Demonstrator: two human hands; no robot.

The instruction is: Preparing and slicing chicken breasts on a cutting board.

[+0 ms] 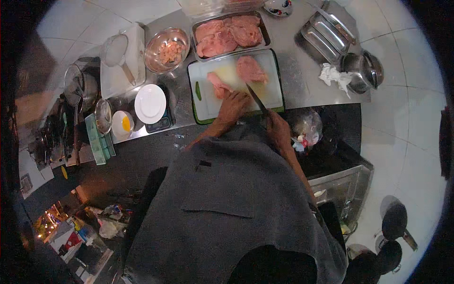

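Observation:
A white cutting board (204,106) with a green edge lies on the steel counter. On its left part are pieces of raw meat (217,82), and the fingers of my left hand (234,104) rest at their lower end. My right hand (278,127) grips a kitchen knife (256,97), its blade pointing up and left over the board. The tip is close to the lower edge of a larger raw meat piece (250,69). Behind the board, a steel tray (267,35) holds several raw meat slabs (230,33). A steel bowl (150,53) of small meat pieces stands to the left.
A white plate (150,103) sits on a kitchen scale (159,125) at the left, near a bowl with yolk (122,125). A strainer (114,51) lies on a white container. Steel trays (326,39), a steel pot (358,72) and crumpled white paper (335,76) are at the right.

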